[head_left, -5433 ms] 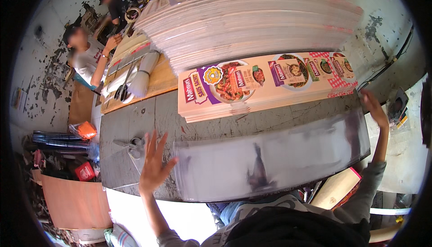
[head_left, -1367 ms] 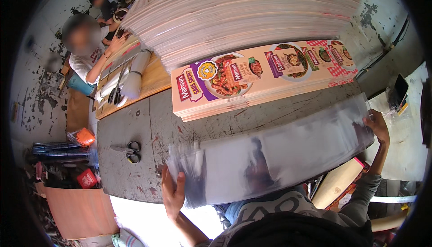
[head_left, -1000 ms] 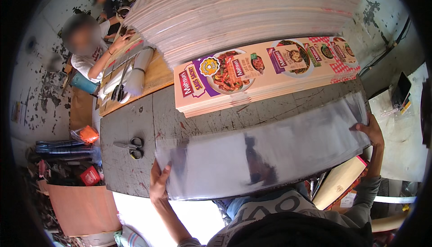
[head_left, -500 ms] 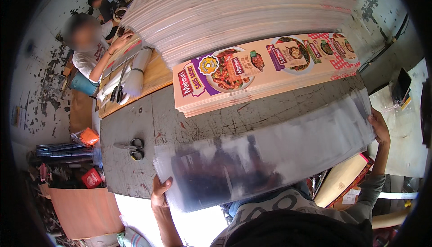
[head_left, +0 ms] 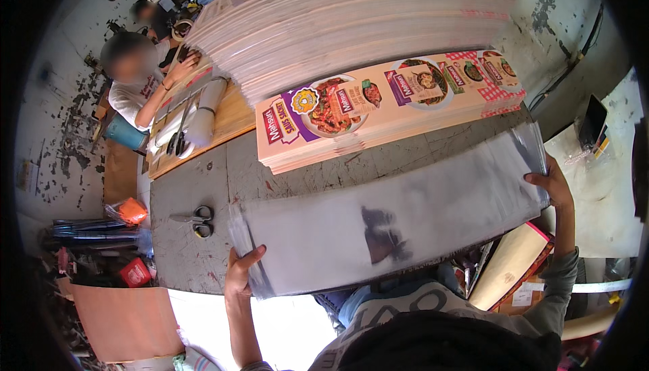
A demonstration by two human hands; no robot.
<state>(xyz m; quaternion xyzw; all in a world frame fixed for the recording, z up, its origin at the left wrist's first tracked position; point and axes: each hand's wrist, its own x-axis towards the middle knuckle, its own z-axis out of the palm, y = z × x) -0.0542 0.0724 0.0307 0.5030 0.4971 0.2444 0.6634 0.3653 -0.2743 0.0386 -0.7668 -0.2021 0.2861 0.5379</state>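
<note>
A long stack of clear plastic sleeves (head_left: 446,209) spans the space between my two hands at the table's near edge. My left hand (head_left: 241,269) grips its left end, thumb on top and fingers hidden beneath. At the other end my right hand (head_left: 553,180) is closed on the right edge, its thumb lying over the plastic. The stack sags a little in the middle and reflects light, with a dark patch showing on it. Just beyond lies a pile of printed orange cardboard panels (head_left: 378,104) with food pictures.
Scissors (head_left: 201,222) with black handles lie on the scratched grey table (head_left: 203,263). A tall stack of wrapped panels (head_left: 358,26) rises behind the printed pile. At the far left a co-worker (head_left: 132,90) sits by a wooden board (head_left: 233,128) carrying rolled plastic and another pair of scissors.
Both hands still hold the sleeve stack. My right hand has come inward to the left, and the stack's surface now looks paler, with a smaller dark reflection.
</note>
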